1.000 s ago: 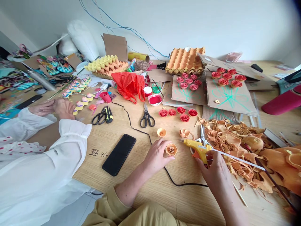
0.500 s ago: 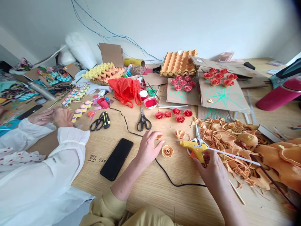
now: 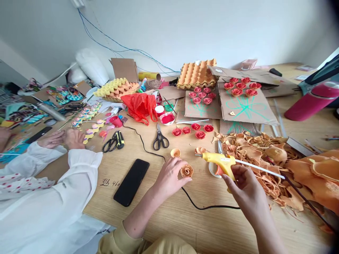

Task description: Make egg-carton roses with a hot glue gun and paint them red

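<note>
An unpainted orange rose point(image 3: 186, 171), seemingly made of egg-carton pulp, sits between the thumb and fingers of my left hand point(image 3: 169, 176), which close on its edges. Just beyond those fingers lies a small orange petal cup point(image 3: 175, 152). My right hand point(image 3: 245, 181) grips a yellow hot glue gun point(image 3: 221, 160) by its handle, with a white glue stick point(image 3: 261, 168) out of the back and the nozzle pointing left. Behind the nozzle is another orange flower point(image 3: 200, 150), partly covered. Scissors point(image 3: 213, 169) lie partly hidden under the gun.
Red roses point(image 3: 200, 134) stand on the table and on cardboard sheets point(image 3: 246, 109). Orange scraps point(image 3: 246, 151) heap at right. Black scissors point(image 3: 160, 141), a phone point(image 3: 131, 182) and a black cord point(image 3: 201, 208) lie around. A co-worker's hands point(image 3: 74, 138) are at left.
My left hand has left the petal cup and come nearer to me, round the orange rose. The glue gun stays in my right hand, slightly higher. The view has shifted a little.
</note>
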`<state>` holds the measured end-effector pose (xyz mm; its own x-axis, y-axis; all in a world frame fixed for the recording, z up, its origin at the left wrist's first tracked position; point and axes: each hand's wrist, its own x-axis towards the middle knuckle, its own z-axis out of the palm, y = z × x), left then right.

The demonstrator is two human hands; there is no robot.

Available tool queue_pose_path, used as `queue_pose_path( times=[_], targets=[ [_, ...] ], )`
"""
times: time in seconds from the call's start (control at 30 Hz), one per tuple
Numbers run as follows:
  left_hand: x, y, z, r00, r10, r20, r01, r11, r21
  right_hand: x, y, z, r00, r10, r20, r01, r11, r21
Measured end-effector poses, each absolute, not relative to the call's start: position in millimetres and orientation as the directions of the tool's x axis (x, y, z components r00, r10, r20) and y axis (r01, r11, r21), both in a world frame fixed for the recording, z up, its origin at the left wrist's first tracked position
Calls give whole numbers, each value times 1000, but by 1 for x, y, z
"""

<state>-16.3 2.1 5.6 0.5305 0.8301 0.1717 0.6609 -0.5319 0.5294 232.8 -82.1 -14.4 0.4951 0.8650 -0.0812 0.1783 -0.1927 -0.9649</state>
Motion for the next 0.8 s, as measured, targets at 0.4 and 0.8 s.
queue_pose_path(
  times=[0.4,0.8],
  targets=[
    [-34,21,11,414,854,314,677,-520,520,227,-88,-2,416,897,-152,-265,-40,-963],
    [-23,3,4,501,824,265,653,-561,509,226,-87,-7,340,932,-128,-259,-38,-965]
  ],
)
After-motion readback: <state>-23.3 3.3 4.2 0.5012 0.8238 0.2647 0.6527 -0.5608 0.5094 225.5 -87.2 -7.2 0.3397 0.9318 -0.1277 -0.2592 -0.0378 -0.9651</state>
